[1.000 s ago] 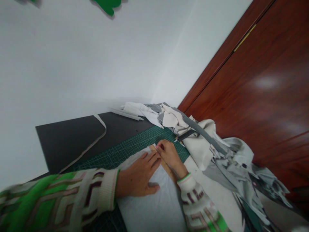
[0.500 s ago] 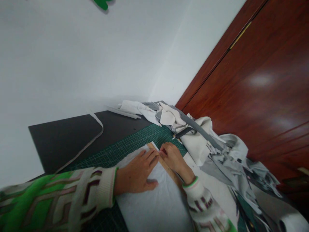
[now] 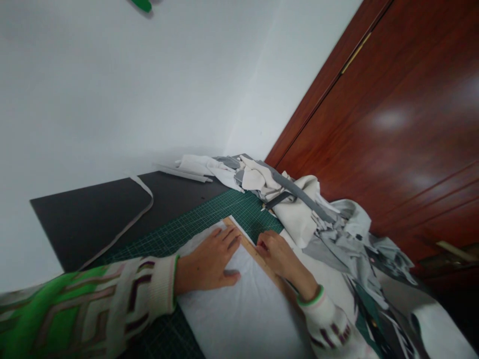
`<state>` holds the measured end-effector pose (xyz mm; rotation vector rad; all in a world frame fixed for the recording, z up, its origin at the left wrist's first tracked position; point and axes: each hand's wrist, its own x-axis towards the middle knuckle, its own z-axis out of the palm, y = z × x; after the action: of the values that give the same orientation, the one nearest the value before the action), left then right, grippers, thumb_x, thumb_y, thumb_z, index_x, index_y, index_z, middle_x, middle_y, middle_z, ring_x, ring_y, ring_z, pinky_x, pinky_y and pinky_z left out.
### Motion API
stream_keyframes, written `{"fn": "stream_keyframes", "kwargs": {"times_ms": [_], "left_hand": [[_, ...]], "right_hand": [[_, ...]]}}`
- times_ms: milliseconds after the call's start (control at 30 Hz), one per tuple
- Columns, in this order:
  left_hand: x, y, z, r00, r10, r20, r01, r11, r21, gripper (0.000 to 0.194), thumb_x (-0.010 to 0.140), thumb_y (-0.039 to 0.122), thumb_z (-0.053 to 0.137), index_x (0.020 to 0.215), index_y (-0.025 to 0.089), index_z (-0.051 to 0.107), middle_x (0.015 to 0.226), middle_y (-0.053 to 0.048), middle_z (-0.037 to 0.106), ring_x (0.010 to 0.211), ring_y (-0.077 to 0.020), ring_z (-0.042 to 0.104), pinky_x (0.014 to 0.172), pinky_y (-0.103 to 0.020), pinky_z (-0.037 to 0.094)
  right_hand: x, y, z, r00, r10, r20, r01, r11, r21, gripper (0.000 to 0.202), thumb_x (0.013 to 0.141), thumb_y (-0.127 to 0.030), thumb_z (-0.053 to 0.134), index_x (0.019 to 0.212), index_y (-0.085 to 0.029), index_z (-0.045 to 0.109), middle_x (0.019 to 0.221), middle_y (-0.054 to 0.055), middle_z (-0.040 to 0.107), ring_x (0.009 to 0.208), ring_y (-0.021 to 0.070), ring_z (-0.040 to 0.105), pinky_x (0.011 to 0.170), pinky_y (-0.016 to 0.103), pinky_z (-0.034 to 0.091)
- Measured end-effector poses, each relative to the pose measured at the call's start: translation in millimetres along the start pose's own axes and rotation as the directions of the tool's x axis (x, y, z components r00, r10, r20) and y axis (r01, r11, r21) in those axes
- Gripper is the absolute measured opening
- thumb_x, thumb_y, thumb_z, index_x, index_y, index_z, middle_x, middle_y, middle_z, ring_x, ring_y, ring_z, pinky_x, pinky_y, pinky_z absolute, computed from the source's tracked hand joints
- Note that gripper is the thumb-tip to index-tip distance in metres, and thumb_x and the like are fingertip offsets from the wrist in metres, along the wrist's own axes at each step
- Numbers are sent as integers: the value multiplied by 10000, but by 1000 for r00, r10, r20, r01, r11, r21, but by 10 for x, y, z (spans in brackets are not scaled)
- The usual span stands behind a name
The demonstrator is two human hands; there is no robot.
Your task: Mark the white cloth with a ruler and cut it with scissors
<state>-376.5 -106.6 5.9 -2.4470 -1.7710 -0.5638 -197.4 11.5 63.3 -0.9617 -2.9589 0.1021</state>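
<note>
While long, flat light-brown wooden strip slants nearer and rightward across white cloth, far end short of green gridded mat's far edge, left hand reaches it, fingers spread; right hand touches right side, fingers bunched, pinch unclear.

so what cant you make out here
- Head view: anything the right hand may pinch, hidden by its curled fingers
- Head view: any marks on the wooden strip, too small
- Head view: near end of the white cloth, cut off by bottom edge
- Head view: upper part of the green shape, cut off by top edge
</note>
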Motion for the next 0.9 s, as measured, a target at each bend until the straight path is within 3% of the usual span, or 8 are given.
{"fn": "stream_keyframes", "kwargs": {"times_ms": [300, 567, 767, 900], "left_hand": [[31, -17, -43, 1000, -3, 22, 3, 1000, 2, 732, 857, 526, 606, 1365, 10, 502, 1474, -253, 450, 1375, -377, 393, 1119, -523, 330], [41, -17, -32, 1000, 13, -4, -13, 1000, 6, 700, 839, 485, 644, 1343, 15, 522, 1429, -248, 499, 1333, -380, 442, 1089, -525, 374], [23, -48, -52, 999, 23, -33, -24, 999, -25, 691, 820, 464, 680, 1392, 121, 499, 1413, -206, 516, 1315, -383, 459, 1073, -548, 386], [16, -39, -93, 1000, 16, -14, -16, 1000, -10, 666, 834, 447, 669, 1409, 164, 489, 1435, -183, 508, 1347, -378, 429, 1105, -587, 328]], "right_hand": [[-288, 144, 29, 998, 51, 26, -51, 999, -3, 140, 888, -88, 553, 795, -155, 633, 851, 70, 664, 857, 195, 602, 772, 279, 411], [-342, 116, 13, 995, 95, 29, -94, 995, -26, 144, 885, -83, 538, 819, -151, 647, 888, 82, 669, 872, 197, 597, 777, 275, 405], [-344, 69, 20, 993, 119, 14, -118, 992, -35, 147, 875, -76, 531, 840, -149, 653, 910, 87, 676, 891, 197, 600, 774, 264, 414], [-345, 59, 31, 992, 127, 2, -127, 991, -46, 166, 881, -80, 510, 868, -152, 659, 936, 92, 680, 918, 195, 611, 793, 259, 428]]}}
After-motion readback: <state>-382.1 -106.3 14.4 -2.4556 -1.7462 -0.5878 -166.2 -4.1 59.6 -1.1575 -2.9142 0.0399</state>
